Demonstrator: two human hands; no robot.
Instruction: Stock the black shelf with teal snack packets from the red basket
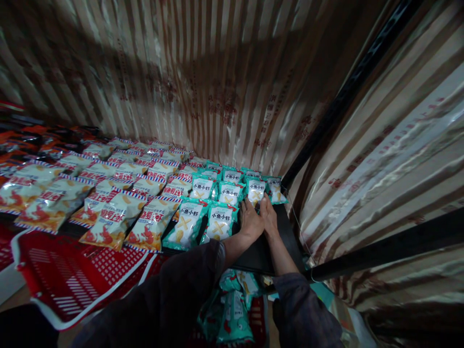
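My left hand and my right hand are close together at the right end of a black shelf. Their outstretched fingers touch the lower part of a teal and white snack bag. Left fingers lie toward its left side, right fingers toward its right; the fingertips are partly hidden. Beside it on the right lies another teal snack bag. More such bags stand in rows to the left, among them a front teal bag nearest my left wrist.
White and orange snack bags fill the shelf's middle, with black and orange packs at far left. Below hang a red basket and loose teal bags. Striped plastic sheeting covers the back; a black post rises on the right.
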